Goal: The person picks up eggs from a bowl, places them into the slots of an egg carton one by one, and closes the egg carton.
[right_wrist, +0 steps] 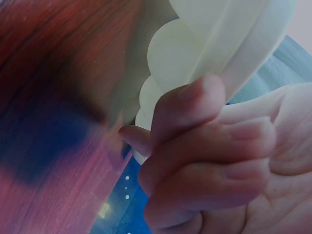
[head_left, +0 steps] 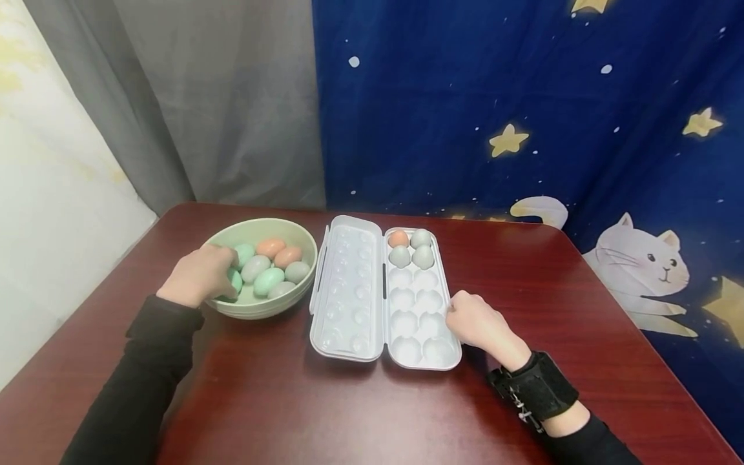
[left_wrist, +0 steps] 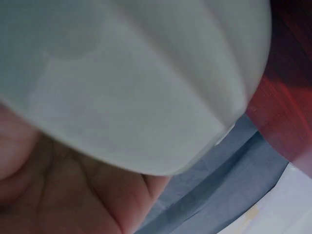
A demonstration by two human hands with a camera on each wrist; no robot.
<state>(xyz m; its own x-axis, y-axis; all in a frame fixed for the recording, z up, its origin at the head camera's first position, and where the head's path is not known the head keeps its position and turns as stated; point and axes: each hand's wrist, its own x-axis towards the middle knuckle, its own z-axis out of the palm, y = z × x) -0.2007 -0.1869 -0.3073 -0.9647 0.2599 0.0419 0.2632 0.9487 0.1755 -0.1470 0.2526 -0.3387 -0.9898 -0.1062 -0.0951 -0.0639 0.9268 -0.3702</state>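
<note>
My left hand [head_left: 203, 274] reaches over the left rim of a pale green bowl [head_left: 261, 310], thumb and fingers around a mint green egg [head_left: 234, 281] inside. The left wrist view shows the bowl's ribbed outer wall [left_wrist: 146, 97] and part of my palm [left_wrist: 83, 190]; the fingertips are hidden there. My right hand [head_left: 479, 326], fingers curled, holds the right edge of an opened white egg carton [head_left: 423, 369]. In the right wrist view its fingers [right_wrist: 204, 146] are bent against the carton's rim [right_wrist: 229, 53]. One orange egg [head_left: 398, 239] and three grey eggs [head_left: 422, 258] sit in the carton's far cups.
Several orange, grey and mint eggs [head_left: 268, 282] lie in the bowl. The carton's lid [head_left: 349, 290] lies open flat between bowl and cups. All stands on a dark red wooden table [head_left: 349, 413], with grey and blue star-patterned curtains [head_left: 436, 129] behind.
</note>
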